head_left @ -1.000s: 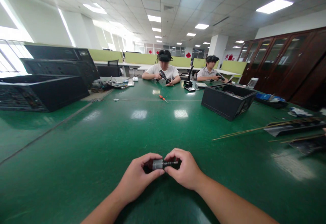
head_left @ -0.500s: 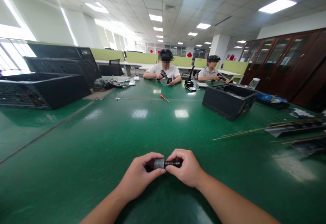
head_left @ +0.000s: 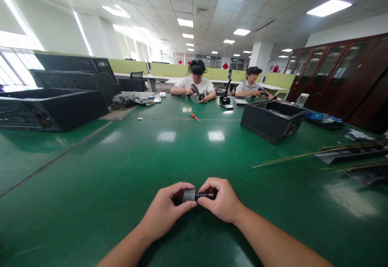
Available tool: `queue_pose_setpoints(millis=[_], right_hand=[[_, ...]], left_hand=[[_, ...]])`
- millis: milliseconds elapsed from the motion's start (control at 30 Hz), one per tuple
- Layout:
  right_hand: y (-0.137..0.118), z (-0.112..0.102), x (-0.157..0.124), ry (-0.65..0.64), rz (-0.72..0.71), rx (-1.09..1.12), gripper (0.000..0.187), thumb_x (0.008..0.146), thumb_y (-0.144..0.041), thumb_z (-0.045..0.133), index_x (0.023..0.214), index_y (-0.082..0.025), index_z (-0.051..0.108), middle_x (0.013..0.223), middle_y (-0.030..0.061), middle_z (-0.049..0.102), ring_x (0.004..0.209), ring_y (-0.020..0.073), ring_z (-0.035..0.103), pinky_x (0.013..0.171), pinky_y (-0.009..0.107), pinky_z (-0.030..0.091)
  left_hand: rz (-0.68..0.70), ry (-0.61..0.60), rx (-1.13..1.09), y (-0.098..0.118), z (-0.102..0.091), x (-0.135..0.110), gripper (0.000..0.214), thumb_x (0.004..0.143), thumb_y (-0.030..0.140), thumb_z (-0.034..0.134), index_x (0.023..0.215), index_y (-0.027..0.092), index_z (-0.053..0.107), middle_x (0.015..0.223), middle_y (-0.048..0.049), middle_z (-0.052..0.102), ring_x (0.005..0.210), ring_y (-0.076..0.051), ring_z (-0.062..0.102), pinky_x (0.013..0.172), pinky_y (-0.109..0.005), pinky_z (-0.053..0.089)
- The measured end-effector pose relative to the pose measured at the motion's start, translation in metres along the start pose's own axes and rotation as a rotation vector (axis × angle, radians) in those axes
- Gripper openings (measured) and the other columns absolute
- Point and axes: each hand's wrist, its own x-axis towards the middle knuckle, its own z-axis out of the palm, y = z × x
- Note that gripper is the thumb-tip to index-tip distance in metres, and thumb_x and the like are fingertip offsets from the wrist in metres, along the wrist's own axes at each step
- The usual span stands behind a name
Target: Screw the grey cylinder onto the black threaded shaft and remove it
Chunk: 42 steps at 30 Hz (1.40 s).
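My left hand (head_left: 165, 210) is closed round a small tool with a dark red handle and a silver metal collar (head_left: 189, 195), held low over the green table (head_left: 121, 166). A thin dark shaft (head_left: 205, 195) sticks out of the collar to the right. My right hand (head_left: 222, 200) pinches that shaft between its fingertips. Most of the handle is hidden inside my left fist.
Black computer cases (head_left: 54, 109) stand at the left, another open case (head_left: 271, 121) at the right. Thin rods (head_left: 303, 155) and dark panels (head_left: 351, 153) lie at the right. A small orange screwdriver (head_left: 195, 117) lies mid-table. Two people (head_left: 194, 85) work at the far end.
Both hands stay together on the tool in about the same place; the view has shifted slightly.
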Motion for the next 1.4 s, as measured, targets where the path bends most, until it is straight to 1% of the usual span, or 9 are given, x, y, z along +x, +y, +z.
queue_pose_setpoints(millis=[267,433,900,1400], right_hand=[[-0.0014,-0.0008,0.0006,-0.011,0.009,0.008,0.006,0.069,-0.019,0.073,0.075,-0.017,0.071,0.067,-0.0006,0.066,0.059,0.0127,0.056,0.056,0.022,0.040],[-0.0024,-0.0019,-0.0002,-0.046,0.012,-0.004,0.011,0.068,-0.019,0.074,0.078,-0.018,0.069,0.069,-0.0016,0.065,0.062,0.0132,0.056,0.057,0.022,0.041],[-0.0001,0.0001,0.0015,-0.051,0.070,0.082,0.007,0.069,-0.019,0.073,0.072,-0.017,0.066,0.064,-0.0019,0.063,0.058,0.0127,0.055,0.056,0.023,0.040],[-0.0001,-0.0020,0.0023,-0.077,0.080,0.087,0.009,0.071,-0.020,0.072,0.070,-0.018,0.063,0.063,-0.0037,0.059,0.058,0.0116,0.051,0.056,0.022,0.038]], left_hand=[[-0.005,0.007,0.020,0.0014,-0.0006,-0.0001,0.027,0.078,0.034,0.072,0.102,0.023,0.072,0.094,-0.0003,0.074,0.088,-0.022,0.066,0.080,-0.030,0.048],[-0.001,0.004,0.029,0.0017,-0.0003,0.0004,0.028,0.079,0.035,0.071,0.104,0.023,0.071,0.095,-0.0012,0.075,0.088,-0.022,0.067,0.081,-0.031,0.049],[0.000,0.015,0.042,0.0029,0.0005,-0.0008,0.027,0.078,0.033,0.073,0.103,0.023,0.072,0.095,-0.0007,0.074,0.088,-0.022,0.067,0.081,-0.031,0.048],[0.001,0.022,0.057,0.0037,-0.0001,-0.0006,0.027,0.078,0.034,0.072,0.103,0.023,0.072,0.094,-0.0010,0.075,0.086,-0.022,0.067,0.079,-0.031,0.049]])
